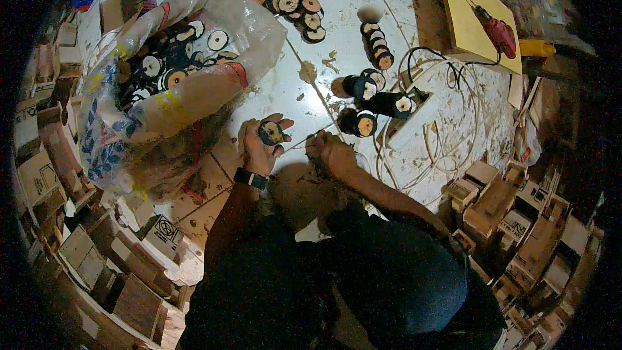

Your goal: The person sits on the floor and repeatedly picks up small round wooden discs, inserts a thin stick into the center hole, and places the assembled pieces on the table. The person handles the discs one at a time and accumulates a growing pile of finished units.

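Dirty white floor tiles (291, 104), dim light, brown cardboard boxes (492, 214) crowding both edges of my feed. Left hand (255, 148), palm up, gripped a round, black-rimmed disc with a grubby tan face (271, 133) above the floor. Right hand (334, 155) was nearby, fingers curled; I couldn't tell whether they pinched anything. Just beyond: short black cylindrical stacks of pale-ended discs (358, 123). Off left, a translucent printed plastic sack (259, 32) held more; farther out, a loose disc pile (288, 3). I judged the step as sorting or stacking; the next move seemed to call for both hands meeting at the held disc.
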Demonstrator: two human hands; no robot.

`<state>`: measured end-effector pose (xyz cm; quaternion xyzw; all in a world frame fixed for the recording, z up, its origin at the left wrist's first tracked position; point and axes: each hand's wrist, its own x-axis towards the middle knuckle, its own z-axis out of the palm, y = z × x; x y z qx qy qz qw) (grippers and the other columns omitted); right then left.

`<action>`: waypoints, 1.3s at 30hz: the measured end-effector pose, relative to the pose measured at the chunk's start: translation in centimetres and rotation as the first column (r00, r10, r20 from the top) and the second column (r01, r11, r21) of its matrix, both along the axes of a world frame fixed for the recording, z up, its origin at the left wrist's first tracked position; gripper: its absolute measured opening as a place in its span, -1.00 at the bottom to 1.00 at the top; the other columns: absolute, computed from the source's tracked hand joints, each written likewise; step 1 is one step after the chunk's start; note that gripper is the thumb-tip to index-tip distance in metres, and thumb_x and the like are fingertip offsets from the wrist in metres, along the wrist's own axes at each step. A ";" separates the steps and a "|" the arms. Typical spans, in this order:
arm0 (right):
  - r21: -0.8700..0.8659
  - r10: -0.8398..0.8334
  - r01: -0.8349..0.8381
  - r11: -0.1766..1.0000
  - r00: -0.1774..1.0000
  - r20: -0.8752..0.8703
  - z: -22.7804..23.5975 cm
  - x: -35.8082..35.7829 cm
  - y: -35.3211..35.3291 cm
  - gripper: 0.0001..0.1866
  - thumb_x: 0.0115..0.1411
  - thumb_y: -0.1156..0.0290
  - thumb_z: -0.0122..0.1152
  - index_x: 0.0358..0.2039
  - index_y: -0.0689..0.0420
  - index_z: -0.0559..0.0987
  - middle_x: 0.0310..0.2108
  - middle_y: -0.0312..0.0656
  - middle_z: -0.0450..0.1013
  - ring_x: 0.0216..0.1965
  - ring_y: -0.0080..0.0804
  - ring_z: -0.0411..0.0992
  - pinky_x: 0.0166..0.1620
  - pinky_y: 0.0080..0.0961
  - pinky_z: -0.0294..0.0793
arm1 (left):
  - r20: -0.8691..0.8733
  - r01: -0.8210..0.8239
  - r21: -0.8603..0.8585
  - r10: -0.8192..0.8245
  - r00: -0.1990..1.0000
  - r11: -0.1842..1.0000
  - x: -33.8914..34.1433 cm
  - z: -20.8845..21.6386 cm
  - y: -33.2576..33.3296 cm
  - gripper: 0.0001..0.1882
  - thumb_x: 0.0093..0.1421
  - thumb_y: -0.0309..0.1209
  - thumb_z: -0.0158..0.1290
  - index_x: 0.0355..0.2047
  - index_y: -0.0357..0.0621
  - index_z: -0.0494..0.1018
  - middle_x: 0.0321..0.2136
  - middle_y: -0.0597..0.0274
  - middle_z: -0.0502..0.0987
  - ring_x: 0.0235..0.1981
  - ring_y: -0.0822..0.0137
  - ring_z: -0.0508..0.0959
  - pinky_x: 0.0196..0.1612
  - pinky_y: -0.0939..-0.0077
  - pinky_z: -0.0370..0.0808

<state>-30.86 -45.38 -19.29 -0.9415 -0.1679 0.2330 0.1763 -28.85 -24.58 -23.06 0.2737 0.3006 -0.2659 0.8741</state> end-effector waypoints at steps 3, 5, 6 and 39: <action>0.079 0.004 -0.011 0.997 0.996 0.084 -1.6 -2.0 -0.8 -0.73 0.12 0.30 0.00 -0.15 0.03 0.43 -0.12 -0.01 0.39 -0.18 -0.03 0.42 -0.25 -0.17 0.48 | 0.016 0.003 -0.107 -0.001 1.000 0.994 -0.2 -0.2 -0.2 -0.47 0.14 0.01 -0.16 -0.12 -0.18 0.41 -0.15 -0.04 0.51 -0.44 0.26 0.52 -0.72 0.61 0.32; 0.053 -0.009 0.005 0.999 0.997 0.080 -2.3 -2.5 -1.1 -0.68 0.05 0.37 0.07 -0.13 0.00 0.40 -0.08 -0.13 0.34 -0.13 -0.12 0.39 -0.22 -0.26 0.46 | 0.063 -0.001 -0.130 0.010 0.998 0.991 -0.3 -0.2 -0.2 -0.47 0.15 -0.04 -0.16 -0.07 -0.22 0.38 -0.15 -0.05 0.50 -0.44 0.28 0.51 -0.66 0.61 0.34; 0.014 0.030 -0.032 0.999 0.992 0.125 -2.4 -2.6 -1.2 -0.66 0.06 0.37 0.05 -0.09 -0.05 0.42 -0.08 -0.14 0.35 -0.14 -0.12 0.40 -0.20 -0.26 0.46 | 0.057 -0.009 -0.112 0.016 0.998 0.994 -0.3 -0.1 -0.2 -0.47 0.17 -0.05 -0.18 -0.05 -0.23 0.37 -0.15 -0.03 0.50 -0.45 0.29 0.50 -0.64 0.62 0.31; 0.651 -0.176 0.122 0.749 0.984 0.018 2.9 3.3 0.4 -0.83 0.14 0.43 0.16 -0.26 0.18 0.58 -0.35 -0.13 0.53 -0.35 -0.34 0.46 -0.25 -0.44 0.43 | 0.375 -0.028 0.897 -0.729 0.573 0.440 0.4 6.1 -2.9 -0.38 -0.28 -0.31 0.34 -0.12 -0.10 0.45 -0.11 0.07 0.38 -0.05 0.10 0.40 0.00 0.32 0.38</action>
